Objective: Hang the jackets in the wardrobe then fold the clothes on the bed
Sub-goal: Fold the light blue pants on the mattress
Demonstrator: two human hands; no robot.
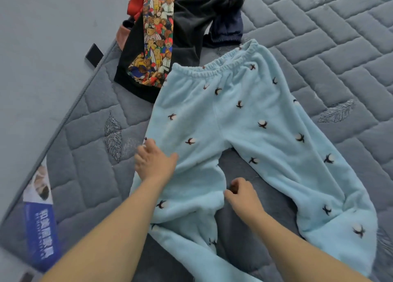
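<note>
Light blue fleece trousers [244,120] with small dark flower marks lie spread flat on the grey quilted mattress [331,47], waistband away from me, legs apart. My left hand [154,159] rests flat on the outer edge of the left leg, fingers straight. My right hand [240,193] is at the inner edge of that same leg, fingers curled, thumb touching the fabric edge; whether it pinches the cloth is unclear.
A heap of clothes lies at the far end: a black top with a teddy-bear print panel [155,37], a dark grey garment [197,11], navy trousers [227,30] and something red [136,3]. The mattress edge [70,120] runs diagonally on the left, floor beyond.
</note>
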